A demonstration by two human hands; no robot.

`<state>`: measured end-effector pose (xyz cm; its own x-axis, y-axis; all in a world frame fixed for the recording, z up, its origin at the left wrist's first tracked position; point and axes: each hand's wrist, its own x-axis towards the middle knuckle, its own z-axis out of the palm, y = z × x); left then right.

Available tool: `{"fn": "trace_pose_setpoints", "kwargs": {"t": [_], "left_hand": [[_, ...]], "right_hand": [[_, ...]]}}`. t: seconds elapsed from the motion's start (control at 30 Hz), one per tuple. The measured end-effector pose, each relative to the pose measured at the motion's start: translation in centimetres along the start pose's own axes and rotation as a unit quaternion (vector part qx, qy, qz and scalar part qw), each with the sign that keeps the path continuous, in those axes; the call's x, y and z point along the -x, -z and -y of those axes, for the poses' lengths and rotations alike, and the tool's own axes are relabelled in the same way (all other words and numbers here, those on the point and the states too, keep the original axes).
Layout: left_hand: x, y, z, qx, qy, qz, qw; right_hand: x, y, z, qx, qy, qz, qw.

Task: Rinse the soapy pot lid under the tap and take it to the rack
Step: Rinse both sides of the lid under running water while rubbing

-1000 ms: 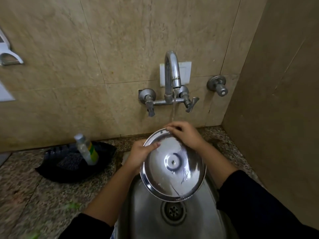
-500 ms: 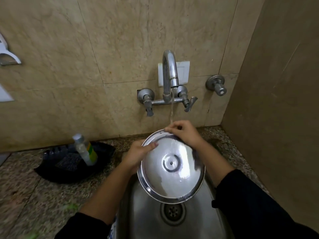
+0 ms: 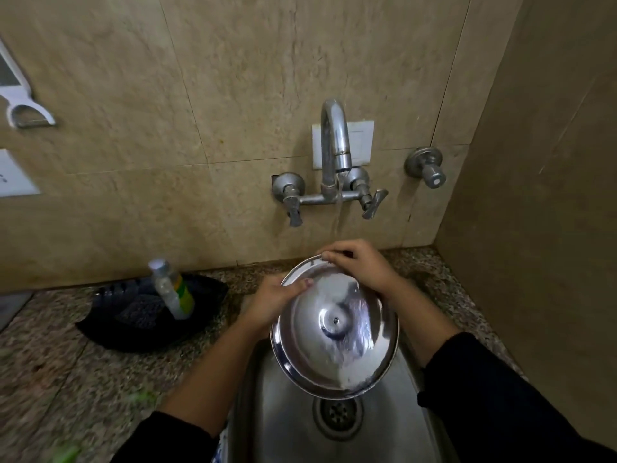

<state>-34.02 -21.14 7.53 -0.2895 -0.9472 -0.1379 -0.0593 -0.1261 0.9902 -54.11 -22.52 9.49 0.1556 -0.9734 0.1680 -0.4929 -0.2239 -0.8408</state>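
Note:
A round steel pot lid (image 3: 334,342) is held tilted over the sink (image 3: 277,426), its inner face toward me, wet and shiny. My left hand (image 3: 273,304) grips its left rim, thumb on the inner face. Pinching the top rim under the stream is my right hand (image 3: 357,265). The wall tap (image 3: 334,152) runs a thin stream of water down onto my right hand's fingers and the lid's top edge. No rack is in view.
A black tray (image 3: 140,329) with a small bottle (image 3: 172,290) stands on the granite counter (image 3: 66,379) to the left. The drain (image 3: 337,412) lies below the lid. A side wall (image 3: 534,195) closes in on the right. A separate valve (image 3: 427,168) sticks out right of the tap.
The lid has been turned a little in my hands under the stream; water now sheets over its lower right part. Both hands keep their hold on the rim.

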Motion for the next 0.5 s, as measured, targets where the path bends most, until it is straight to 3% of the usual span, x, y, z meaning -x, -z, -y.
{"fn": "trace_pose_setpoints", "kwargs": {"t": [0.1, 0.17, 0.27, 0.33, 0.43, 0.5], "left_hand": [[-0.2, 0.6, 0.2, 0.022, 0.014, -0.033, 0.999], [-0.4, 0.2, -0.1, 0.007, 0.005, -0.026, 1.000], [-0.5, -1.0, -0.5, -0.003, -0.020, -0.005, 1.000], [-0.5, -1.3, -0.4, 0.017, -0.019, -0.005, 1.000], [0.0, -0.6, 0.0, 0.040, -0.024, -0.035, 0.998], [0.2, 0.1, 0.8, 0.068, -0.004, -0.067, 0.995]], "right_hand": [[0.5, 1.0, -1.3, -0.041, -0.050, -0.084, 0.994], [0.2, 0.5, -0.4, -0.026, -0.031, -0.057, 0.998], [-0.7, -1.5, 2.0, 0.078, 0.072, 0.041, 0.994], [-1.1, -1.4, 2.4, 0.091, 0.088, 0.047, 0.991], [-0.2, 0.7, 0.7, -0.057, -0.022, -0.028, 0.998], [0.7, 1.7, -1.0, -0.149, -0.111, -0.080, 0.979]]}}
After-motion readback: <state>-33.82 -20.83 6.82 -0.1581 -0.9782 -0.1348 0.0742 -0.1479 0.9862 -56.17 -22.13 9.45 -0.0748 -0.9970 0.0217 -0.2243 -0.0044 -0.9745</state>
